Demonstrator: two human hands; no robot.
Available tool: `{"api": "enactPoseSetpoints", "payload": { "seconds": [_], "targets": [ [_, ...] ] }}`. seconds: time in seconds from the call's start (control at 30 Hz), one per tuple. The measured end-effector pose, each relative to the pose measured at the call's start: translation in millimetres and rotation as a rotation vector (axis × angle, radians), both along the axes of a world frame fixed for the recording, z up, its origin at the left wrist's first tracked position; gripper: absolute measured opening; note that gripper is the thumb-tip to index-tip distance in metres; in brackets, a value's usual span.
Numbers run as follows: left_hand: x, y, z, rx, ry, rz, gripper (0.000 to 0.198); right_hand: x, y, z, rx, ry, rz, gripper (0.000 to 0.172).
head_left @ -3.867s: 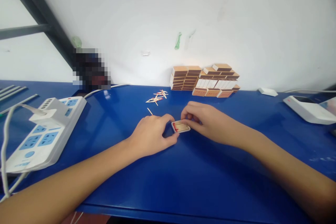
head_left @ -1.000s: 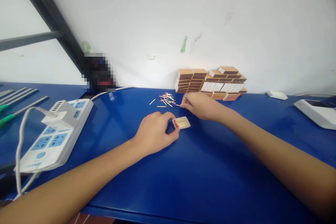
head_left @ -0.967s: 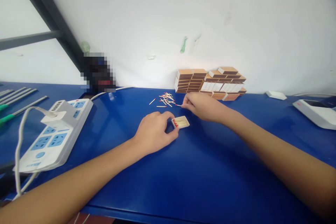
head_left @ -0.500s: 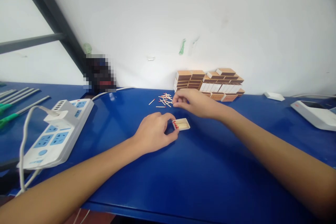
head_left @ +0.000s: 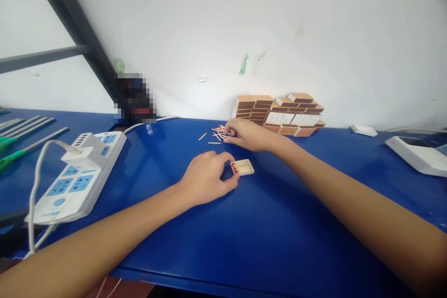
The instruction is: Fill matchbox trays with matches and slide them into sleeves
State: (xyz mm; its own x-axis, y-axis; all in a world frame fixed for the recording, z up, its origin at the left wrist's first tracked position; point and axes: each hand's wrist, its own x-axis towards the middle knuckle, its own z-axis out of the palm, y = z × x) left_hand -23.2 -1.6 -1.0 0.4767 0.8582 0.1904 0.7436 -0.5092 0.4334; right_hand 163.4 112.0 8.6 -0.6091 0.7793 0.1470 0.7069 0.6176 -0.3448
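Observation:
Between the thumb and fingers of my left hand [head_left: 208,178] is the left end of a small white matchbox tray [head_left: 252,171], resting on the blue table. Several red-tipped matches [head_left: 244,166] lie side by side in it, heads toward my left hand. Beyond the tray, my right hand [head_left: 242,133] is at the right edge of a loose heap of matches [head_left: 217,134], fingers curled and thumb near the fingertips. Whether a match is between those fingertips cannot be made out. One single match [head_left: 203,136] lies a little left of the heap.
Stacked matchboxes [head_left: 279,114] stand against the wall behind my right hand. A white power strip [head_left: 78,181] with a plugged-in cable lies left. Green-handled rods [head_left: 31,144] are at far left, and a white device [head_left: 417,154] is at far right. The blue table's [head_left: 223,247] front edge runs below.
My right hand has moved slightly left, over the right side of the match heap. My left hand stays on the tray. The view has shifted a little.

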Motion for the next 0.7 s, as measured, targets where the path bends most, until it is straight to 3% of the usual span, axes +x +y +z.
{"api": "enactPoseSetpoints", "payload": {
  "seconds": [0.27,0.47,0.6,0.7],
  "targets": [
    [-1.6,3.2,1.0,0.005,-0.012,0.004,0.025,20.7,-11.4,3.0,0.057,0.068,-0.017,0.01],
    [-0.9,3.6,0.2,-0.001,-0.043,0.002,0.025,49.3,-53.8,9.5,-0.001,0.227,-0.11,0.016],
    [-0.4,4.9,-0.7,0.012,-0.05,-0.008,0.024,50.7,-81.1,7.2,-0.033,0.375,-0.104,0.025],
    [-0.8,5.6,-0.7,0.003,-0.043,-0.011,0.025,46.7,-93.1,4.3,-0.141,0.559,-0.195,0.023]
  ]
}}
